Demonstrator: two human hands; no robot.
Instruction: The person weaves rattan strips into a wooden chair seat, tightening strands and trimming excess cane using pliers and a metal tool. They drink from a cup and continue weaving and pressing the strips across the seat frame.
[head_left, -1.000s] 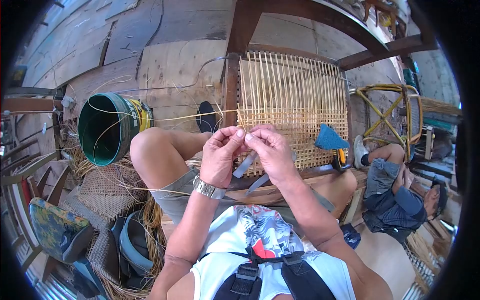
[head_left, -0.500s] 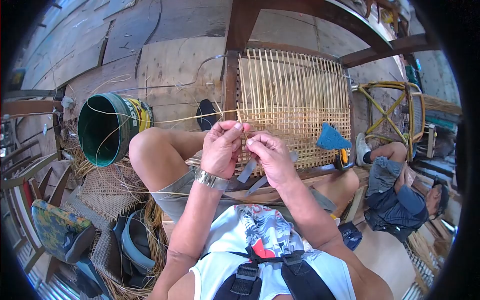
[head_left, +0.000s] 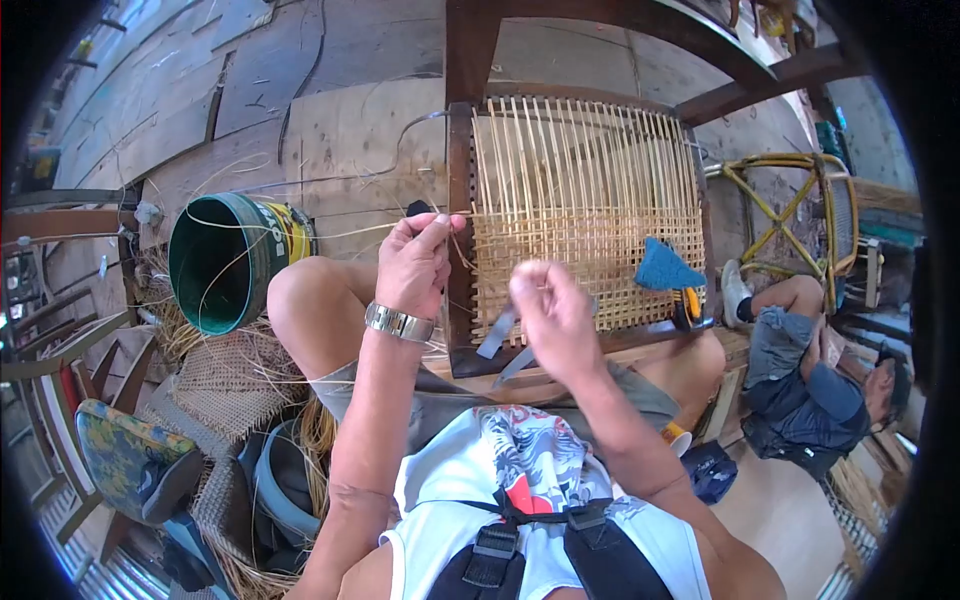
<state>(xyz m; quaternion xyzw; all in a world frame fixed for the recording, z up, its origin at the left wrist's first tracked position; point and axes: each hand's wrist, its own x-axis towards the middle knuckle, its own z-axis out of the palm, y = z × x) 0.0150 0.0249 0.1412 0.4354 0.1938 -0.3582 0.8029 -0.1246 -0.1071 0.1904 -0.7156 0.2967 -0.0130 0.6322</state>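
Observation:
My left hand pinches a thin cane strand just left of the wooden frame's side rail. From the fingers the strand runs left toward a green bucket. My right hand, blurred and with fingers curled closed, is over the lower left of the woven cane panel; what it holds, if anything, cannot be made out. The panel's lower half is a close grid, while its upper part shows mainly lengthwise strands. Grey flat strips lie by my right hand.
A blue sponge-like piece and a yellow-and-black tool rest on the panel's right side. Another person sits at the right, near a yellow chair frame. Cane scraps and a camouflage-patterned item are at the left.
My hands, earlier close together at the panel's left edge, have separated. The left moved left and up with the strand; the right moved right. The view shifted slightly.

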